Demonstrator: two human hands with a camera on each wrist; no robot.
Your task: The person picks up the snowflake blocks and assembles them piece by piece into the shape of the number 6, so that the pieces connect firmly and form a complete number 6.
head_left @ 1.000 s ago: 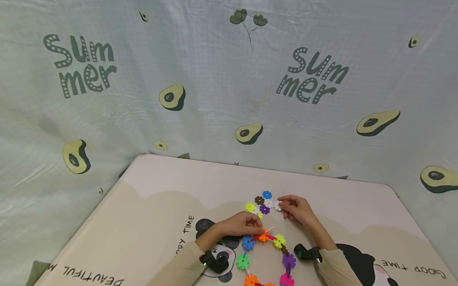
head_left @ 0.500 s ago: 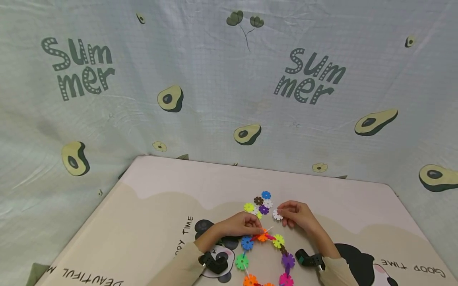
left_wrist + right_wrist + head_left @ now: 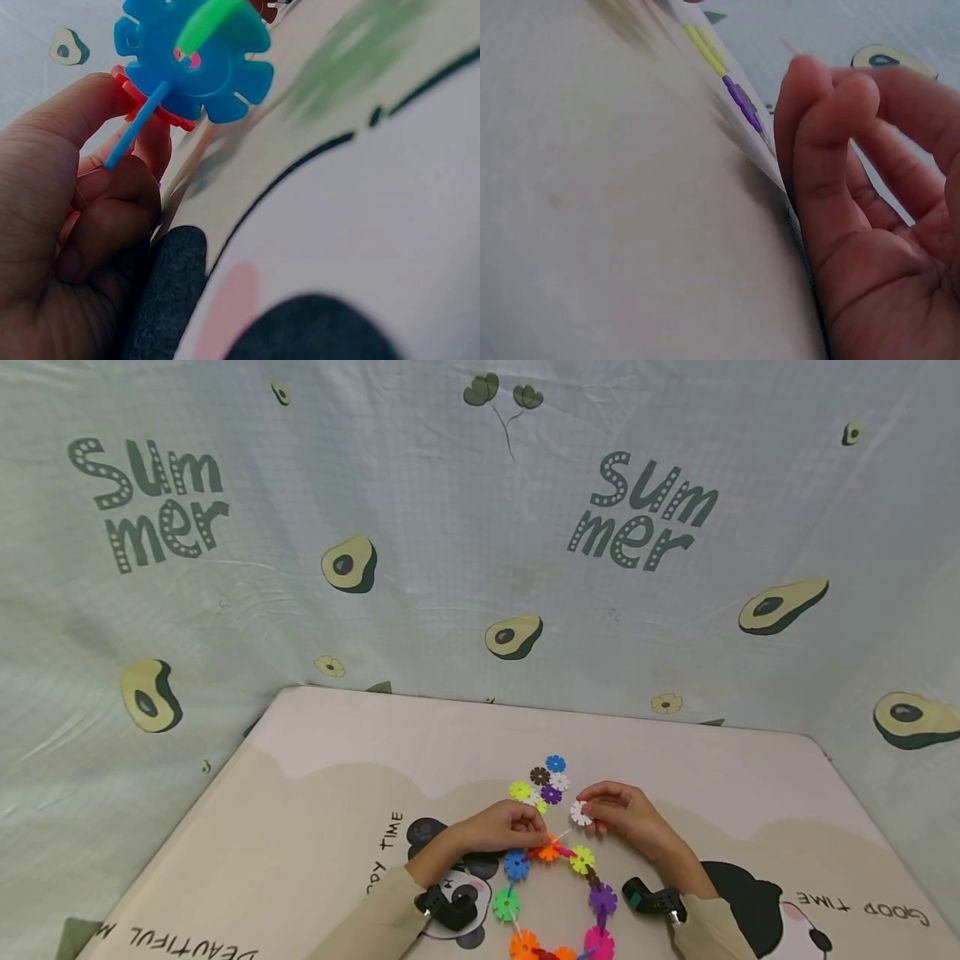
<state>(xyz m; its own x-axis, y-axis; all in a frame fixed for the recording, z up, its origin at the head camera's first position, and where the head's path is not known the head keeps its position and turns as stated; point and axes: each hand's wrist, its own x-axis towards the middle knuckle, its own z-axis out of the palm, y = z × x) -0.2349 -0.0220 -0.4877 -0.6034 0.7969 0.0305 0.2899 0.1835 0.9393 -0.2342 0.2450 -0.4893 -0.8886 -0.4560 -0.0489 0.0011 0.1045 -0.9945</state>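
A ring of bright notched plastic discs, flower-shaped and slotted together, lies before the person. At its far side the left hand point(image 3: 504, 827) grips the orange disc point(image 3: 549, 848), beside the blue disc point(image 3: 516, 865). A thin white disc point(image 3: 565, 835), seen edge-on, juts from the orange one. In the left wrist view, the blue disc point(image 3: 202, 64) with a green piece crossing it hides part of the grip. The right hand point(image 3: 621, 808) pinches a loose white disc point(image 3: 581, 813) between thumb and fingers, a short way from the jutting edge. Little of that disc shows in the right wrist view.
Beyond the left hand, several loose discs lie in a cluster, among them a blue disc point(image 3: 556, 763), a brown disc point(image 3: 539, 776) and a purple disc point(image 3: 551, 794). A panda-print cloth point(image 3: 315, 827) covers the table, and a printed curtain point(image 3: 435, 527) hangs behind it.
The right hand has drawn the white disc away from the loose cluster, toward the ring. The left hand keeps its grip at the orange disc. The head view has shifted slightly.
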